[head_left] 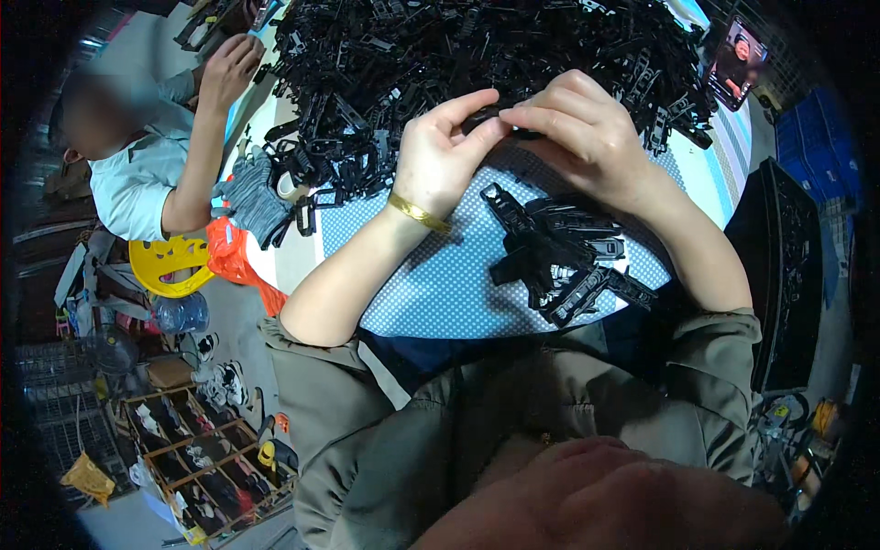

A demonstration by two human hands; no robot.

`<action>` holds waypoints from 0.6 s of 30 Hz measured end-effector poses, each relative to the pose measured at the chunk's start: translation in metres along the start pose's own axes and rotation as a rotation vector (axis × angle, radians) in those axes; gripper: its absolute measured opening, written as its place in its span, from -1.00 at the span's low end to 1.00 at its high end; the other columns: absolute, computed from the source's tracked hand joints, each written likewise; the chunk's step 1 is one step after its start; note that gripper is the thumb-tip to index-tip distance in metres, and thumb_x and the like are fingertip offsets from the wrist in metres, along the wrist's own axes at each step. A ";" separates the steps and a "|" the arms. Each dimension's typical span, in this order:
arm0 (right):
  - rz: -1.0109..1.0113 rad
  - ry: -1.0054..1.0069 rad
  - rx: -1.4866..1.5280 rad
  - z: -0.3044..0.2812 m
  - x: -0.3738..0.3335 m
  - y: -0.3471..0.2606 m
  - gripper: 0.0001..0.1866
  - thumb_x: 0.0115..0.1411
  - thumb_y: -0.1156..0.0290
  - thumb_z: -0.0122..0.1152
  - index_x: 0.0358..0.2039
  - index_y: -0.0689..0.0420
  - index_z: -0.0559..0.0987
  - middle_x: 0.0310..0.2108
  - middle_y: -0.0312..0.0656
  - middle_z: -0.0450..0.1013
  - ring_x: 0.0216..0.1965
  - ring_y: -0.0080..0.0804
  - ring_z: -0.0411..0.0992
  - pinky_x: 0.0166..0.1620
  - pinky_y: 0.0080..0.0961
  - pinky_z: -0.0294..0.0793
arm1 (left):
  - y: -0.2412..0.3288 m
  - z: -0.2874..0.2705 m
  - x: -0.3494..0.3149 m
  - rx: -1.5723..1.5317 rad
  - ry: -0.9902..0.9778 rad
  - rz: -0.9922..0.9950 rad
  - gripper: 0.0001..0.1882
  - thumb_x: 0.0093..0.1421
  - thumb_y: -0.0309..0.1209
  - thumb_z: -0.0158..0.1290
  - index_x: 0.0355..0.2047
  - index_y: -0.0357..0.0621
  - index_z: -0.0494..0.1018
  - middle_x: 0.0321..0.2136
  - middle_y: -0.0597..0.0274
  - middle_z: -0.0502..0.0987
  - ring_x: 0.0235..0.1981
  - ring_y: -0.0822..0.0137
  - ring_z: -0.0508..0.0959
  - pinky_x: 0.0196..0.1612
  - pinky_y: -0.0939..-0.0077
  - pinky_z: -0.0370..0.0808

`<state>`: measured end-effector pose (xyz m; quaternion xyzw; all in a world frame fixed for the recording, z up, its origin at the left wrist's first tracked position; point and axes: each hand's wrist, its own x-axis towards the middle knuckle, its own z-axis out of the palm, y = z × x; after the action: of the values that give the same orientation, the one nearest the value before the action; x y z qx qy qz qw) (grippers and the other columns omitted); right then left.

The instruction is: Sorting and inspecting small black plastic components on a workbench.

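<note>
My left hand (438, 156), with a gold bracelet (417, 213) at its wrist, is closed in a pinch at the near edge of a large heap of black plastic parts (403, 55). My right hand (591, 137) meets it, its fingertips pressed together. Between the two hands is a small black plastic part (480, 116), mostly covered by my fingers and dark against the heap. Closer to me, below my right hand, a small pile of long black plastic clip-like pieces (568, 261) lies on the blue dotted cloth (412, 284).
On the left another person (137, 174) sits with a raised hand near the heap. Grey gloves (252, 197), a tape roll (287, 186) and an orange bag (234, 257) lie at the table's left edge. A phone (738, 64) stands at the far right, near blue crates (816, 147).
</note>
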<state>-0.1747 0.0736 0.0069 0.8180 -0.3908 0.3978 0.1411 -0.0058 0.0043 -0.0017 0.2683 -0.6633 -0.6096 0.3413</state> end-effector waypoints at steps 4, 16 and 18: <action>0.017 0.004 0.006 0.002 -0.002 0.002 -0.59 -0.24 0.53 0.27 -0.26 0.16 0.49 -0.41 -0.20 0.42 -0.37 -0.35 0.34 -0.34 -0.52 0.38 | 0.004 0.001 0.000 0.121 -0.022 -0.004 -0.64 0.04 -0.52 0.03 -0.11 -0.31 0.34 -0.41 0.22 0.49 -0.45 0.55 0.48 -0.36 0.75 0.43; 0.691 -0.153 0.707 -0.006 -0.002 0.010 -0.77 -0.02 0.41 0.17 -0.31 0.17 0.54 -0.36 -0.24 0.44 -0.38 -0.56 0.41 -0.29 -0.66 0.40 | 0.015 -0.008 0.003 -0.101 -0.200 0.064 -0.56 0.03 -0.55 0.03 -0.04 -0.29 0.27 -0.35 0.26 0.47 -0.36 0.57 0.43 -0.27 0.75 0.38; 0.714 -0.238 0.678 -0.024 0.002 0.026 -0.75 0.07 0.32 0.06 -0.27 0.15 0.53 -0.37 -0.24 0.45 -0.33 -0.56 0.40 -0.28 -0.67 0.39 | 0.015 -0.003 0.001 -0.148 -0.207 0.067 -0.54 0.04 -0.56 0.00 -0.01 -0.28 0.23 -0.34 0.26 0.46 -0.35 0.55 0.44 -0.27 0.73 0.39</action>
<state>-0.2063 0.0684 0.0218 0.6728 -0.5084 0.4296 -0.3229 -0.0031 0.0034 0.0129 0.1559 -0.6568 -0.6694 0.3102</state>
